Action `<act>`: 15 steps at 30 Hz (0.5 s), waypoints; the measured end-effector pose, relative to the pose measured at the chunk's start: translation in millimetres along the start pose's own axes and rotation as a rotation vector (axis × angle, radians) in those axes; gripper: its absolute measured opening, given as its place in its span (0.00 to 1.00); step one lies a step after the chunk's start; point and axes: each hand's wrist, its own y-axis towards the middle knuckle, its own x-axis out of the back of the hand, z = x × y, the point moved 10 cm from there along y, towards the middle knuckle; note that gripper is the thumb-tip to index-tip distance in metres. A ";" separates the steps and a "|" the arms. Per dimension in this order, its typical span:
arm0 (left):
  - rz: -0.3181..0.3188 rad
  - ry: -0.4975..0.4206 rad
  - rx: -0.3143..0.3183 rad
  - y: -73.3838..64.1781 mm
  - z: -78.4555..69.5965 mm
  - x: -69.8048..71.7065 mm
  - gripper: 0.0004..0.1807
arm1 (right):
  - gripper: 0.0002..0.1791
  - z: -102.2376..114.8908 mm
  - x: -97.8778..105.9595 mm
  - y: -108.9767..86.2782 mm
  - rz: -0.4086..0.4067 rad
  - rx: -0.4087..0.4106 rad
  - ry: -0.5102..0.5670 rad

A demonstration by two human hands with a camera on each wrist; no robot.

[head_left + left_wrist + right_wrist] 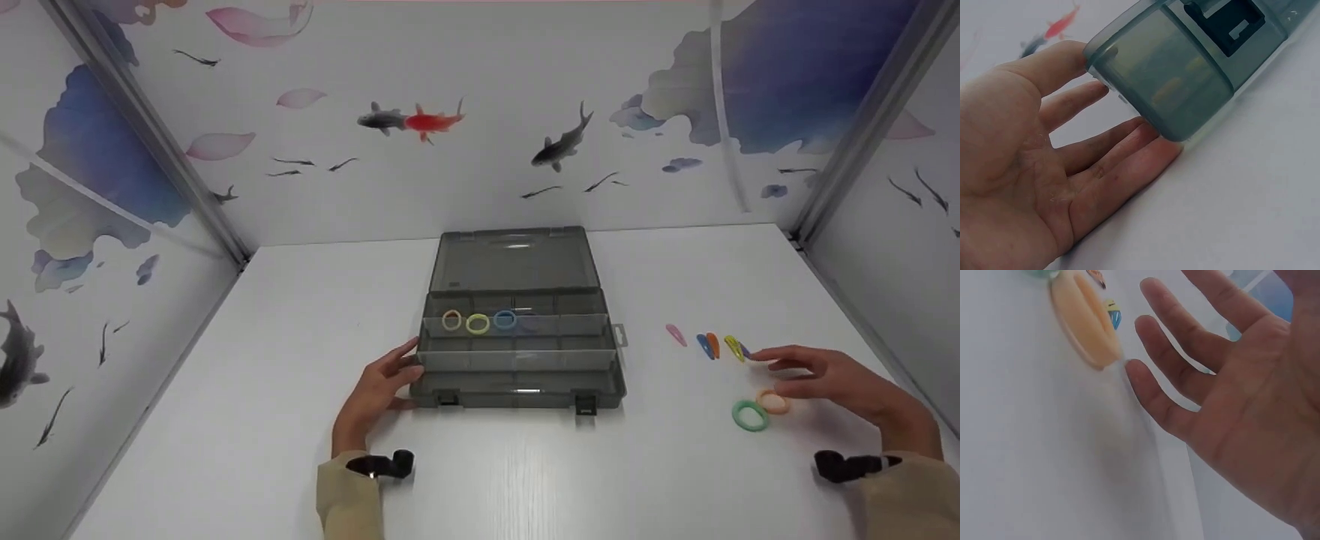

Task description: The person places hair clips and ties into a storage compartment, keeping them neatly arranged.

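A grey translucent compartment box (517,382) lies with its lid folded back. An orange ring (451,320), a yellow ring (478,324) and a blue ring (505,320) are in its back row. My left hand (379,386) rests at the box's left side, extended fingertips against the wall in the left wrist view. My right hand (840,379) is over the right of the table, fingers loosely spread, index fingertip right at a purple hair clip (745,350). Below its fingers are a peach ring (772,402) and a green ring (751,415).
Left of the purple clip lie a yellow hair clip (733,347), an orange one (713,345), a blue one (705,346) and a pink one (676,334). Panels printed with fish (562,146) enclose the white table (300,322) at the back and sides.
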 end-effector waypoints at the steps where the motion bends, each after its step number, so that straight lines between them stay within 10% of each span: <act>1: 0.002 0.001 -0.001 0.0 -0.2 -0.1 0.33 | 0.26 -3.1 0.7 -0.8 -0.005 -0.014 -0.015; 15: 0.014 0.005 -0.002 -0.8 0.0 -1.4 0.33 | 0.27 -14.6 4.7 -6.6 -0.034 -0.017 -0.218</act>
